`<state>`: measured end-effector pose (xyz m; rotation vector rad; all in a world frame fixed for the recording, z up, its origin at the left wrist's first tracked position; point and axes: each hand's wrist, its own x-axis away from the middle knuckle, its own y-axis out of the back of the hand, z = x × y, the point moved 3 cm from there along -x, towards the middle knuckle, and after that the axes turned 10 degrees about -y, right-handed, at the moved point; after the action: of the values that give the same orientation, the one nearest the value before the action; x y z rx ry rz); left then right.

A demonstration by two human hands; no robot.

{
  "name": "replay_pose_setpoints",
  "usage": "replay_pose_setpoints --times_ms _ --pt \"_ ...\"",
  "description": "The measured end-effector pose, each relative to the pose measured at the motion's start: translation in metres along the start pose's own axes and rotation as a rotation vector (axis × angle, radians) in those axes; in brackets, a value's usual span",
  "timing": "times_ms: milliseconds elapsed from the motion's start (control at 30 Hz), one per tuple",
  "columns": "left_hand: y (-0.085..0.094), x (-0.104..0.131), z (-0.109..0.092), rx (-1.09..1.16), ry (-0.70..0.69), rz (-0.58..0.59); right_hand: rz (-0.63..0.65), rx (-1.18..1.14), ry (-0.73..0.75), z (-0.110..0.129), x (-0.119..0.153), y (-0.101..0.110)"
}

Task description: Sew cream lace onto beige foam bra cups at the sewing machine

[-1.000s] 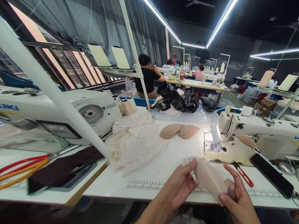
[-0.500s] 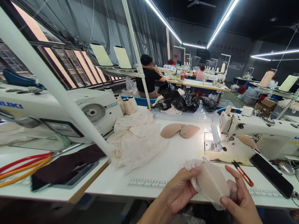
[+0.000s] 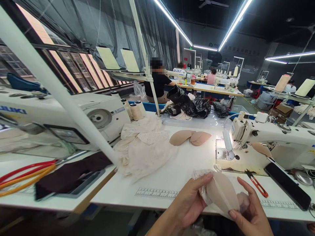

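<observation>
Both hands hold a beige bra cup with lace trim over the near edge of the table. The left hand pinches its left edge; the right hand grips its lower right corner. The cup and lace seem to be getting lined up; the edges need matching.

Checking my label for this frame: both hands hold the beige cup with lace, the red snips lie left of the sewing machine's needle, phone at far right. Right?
One slip: the head view shows the red snips lying on the table to the right of the sewing machine's needle area, between it and the phone. The rest stands: left hand and right hand both hold the beige cup with lace.
</observation>
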<state>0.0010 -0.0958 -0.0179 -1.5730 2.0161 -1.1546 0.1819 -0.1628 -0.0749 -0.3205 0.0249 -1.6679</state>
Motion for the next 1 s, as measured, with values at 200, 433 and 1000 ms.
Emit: replay_pose_setpoints --times_ms 200,433,1000 --pt "-0.002 -0.001 -0.001 -0.061 -0.070 0.054 0.015 0.027 0.003 0.004 -0.003 0.000" --pt "0.001 -0.025 -0.014 -0.067 -0.022 -0.061 0.148 -0.016 -0.075 0.025 -0.017 -0.009" --pt "-0.034 -0.077 -0.038 -1.544 -0.544 1.345 0.307 1.311 0.910 0.073 -0.123 0.012"
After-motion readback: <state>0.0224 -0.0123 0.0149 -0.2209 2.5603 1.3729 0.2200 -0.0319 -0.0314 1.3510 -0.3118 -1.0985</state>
